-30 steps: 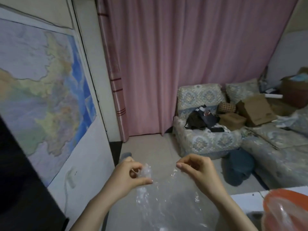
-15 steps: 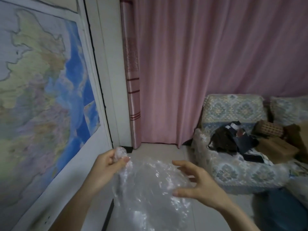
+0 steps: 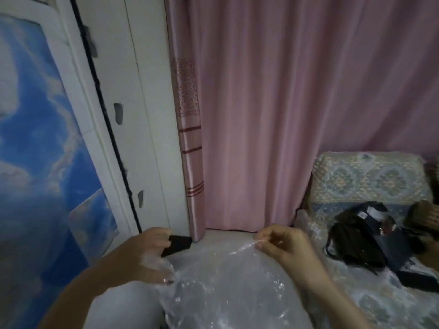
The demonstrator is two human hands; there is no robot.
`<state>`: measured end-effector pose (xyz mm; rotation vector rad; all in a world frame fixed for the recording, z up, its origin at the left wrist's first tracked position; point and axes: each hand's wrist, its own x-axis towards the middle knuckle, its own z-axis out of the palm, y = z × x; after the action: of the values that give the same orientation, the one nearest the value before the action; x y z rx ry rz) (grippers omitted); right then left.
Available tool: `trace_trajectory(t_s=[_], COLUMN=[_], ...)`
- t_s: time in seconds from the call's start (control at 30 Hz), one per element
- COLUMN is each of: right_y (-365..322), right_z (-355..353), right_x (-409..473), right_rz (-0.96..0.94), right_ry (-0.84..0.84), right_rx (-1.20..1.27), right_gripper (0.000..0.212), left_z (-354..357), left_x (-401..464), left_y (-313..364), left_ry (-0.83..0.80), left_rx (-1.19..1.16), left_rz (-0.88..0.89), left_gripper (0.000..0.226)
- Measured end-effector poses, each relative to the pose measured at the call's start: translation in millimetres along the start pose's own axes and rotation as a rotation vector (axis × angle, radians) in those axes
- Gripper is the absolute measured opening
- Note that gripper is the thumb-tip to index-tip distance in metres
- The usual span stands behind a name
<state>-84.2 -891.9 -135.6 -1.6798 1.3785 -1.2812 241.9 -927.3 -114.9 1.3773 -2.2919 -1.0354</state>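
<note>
A clear, crinkled plastic bag (image 3: 221, 279) hangs spread between my two hands at the bottom middle of the head view. My left hand (image 3: 145, 255) grips the bag's left edge, with a bunched bit of plastic under its thumb and fingers. My right hand (image 3: 282, 245) pinches the bag's upper right edge between thumb and fingertips. The bag's lower part runs out of the frame.
A pink curtain (image 3: 285, 115) hangs straight ahead. A white door frame (image 3: 133, 138) and a blue wall map (image 3: 42, 162) stand at the left. A patterned sofa (image 3: 370, 184) at the right carries a black bag (image 3: 370, 243).
The view has swung left and closer to the curtain and door frame. My right hand went from loose, spread fingers to a pinch on the bag's edge. The bag is stretched wider now.
</note>
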Motion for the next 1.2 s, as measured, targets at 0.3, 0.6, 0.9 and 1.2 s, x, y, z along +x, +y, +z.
trace_trajectory(t_s=[0.3,0.6,0.9,1.2], right_y=[38.9,97.3,81.1,59.3], right_z=[47.9,66.2,137.7,178.9], right_x=[184.1,365.8,406.2,422.4], right_rz=[-0.148,-0.107,-0.346,-0.533], right_ry=[-0.354,-0.817,-0.904,-0.924], right_rx=[0.148,0.259,0.359,0.362], right_gripper=[0.034,0.021,0.022,0.011], left_z=[5.5,-28.2,-29.6,-63.5], left_x=[164.7,252.5,225.9,242.5], left_y=[38.8,11.7,-8.5,-21.0], left_ry=[0.362,0.891,1.149,0.996], left_rx=[0.053,-0.245,-0.262,-0.334], left_rz=[-0.054,-0.28,-0.596,-0.599], left_gripper=[0.036,0.012,0.015,0.054])
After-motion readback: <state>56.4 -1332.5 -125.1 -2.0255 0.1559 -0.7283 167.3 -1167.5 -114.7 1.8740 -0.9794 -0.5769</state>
